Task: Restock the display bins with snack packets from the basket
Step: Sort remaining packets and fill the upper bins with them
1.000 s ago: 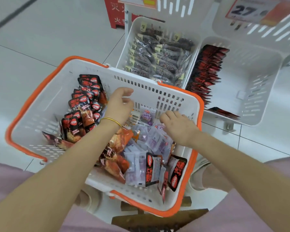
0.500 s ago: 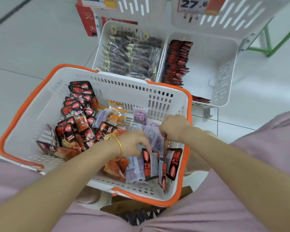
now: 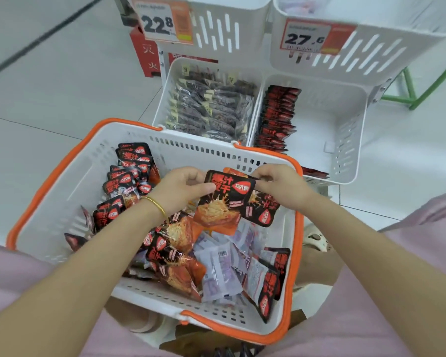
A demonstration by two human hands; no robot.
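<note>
Black-and-orange snack packet [image 3: 224, 199] hangs above the basket [image 3: 49, 181], its top corners pinched by the left grip [image 3: 183, 188] and right grip [image 3: 281, 186], probably to square it for the half-filled bin [image 3: 345, 130] at one o'clock

- Both hands are up out of the pile [image 3: 216, 269] now. The left hand [image 3: 180, 186] has quit digging, and the right hand [image 3: 281, 186] has come off the right wall of the basket [image 3: 298, 253].
- Between them is a black-and-orange packet [image 3: 224, 199], lifted clear of the pile and pinched at its top corners.
- A second dark packet [image 3: 264, 212] now hangs under the right hand.
- The view has tipped up: the 22.8 price tag [image 3: 162, 23] now shows whole.
</note>
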